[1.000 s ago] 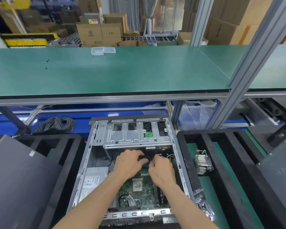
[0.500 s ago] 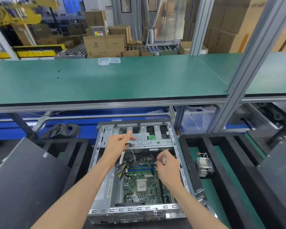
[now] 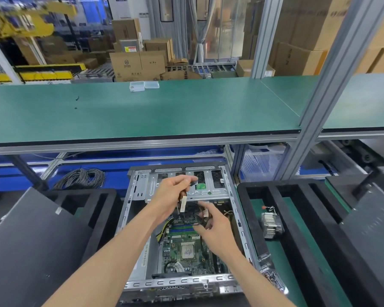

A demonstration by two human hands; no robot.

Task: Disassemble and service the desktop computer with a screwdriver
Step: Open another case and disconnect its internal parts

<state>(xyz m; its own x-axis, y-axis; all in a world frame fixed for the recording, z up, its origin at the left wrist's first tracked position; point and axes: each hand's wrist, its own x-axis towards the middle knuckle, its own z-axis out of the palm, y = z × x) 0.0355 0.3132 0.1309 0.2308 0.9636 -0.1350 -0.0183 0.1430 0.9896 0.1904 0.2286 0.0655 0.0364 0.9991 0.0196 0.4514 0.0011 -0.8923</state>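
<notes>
L hand raised w/ cable over chassis edge.

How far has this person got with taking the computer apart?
Done: the computer case is open, and a heatsink lies in the tray beside it. In hand: the left hand lifts a cable connector; the right hand grips cables. Left: the motherboard.

The open computer sits at 6 o'clock, wires at 10 o'clock, a fan part at 3 o'clock.
</notes>
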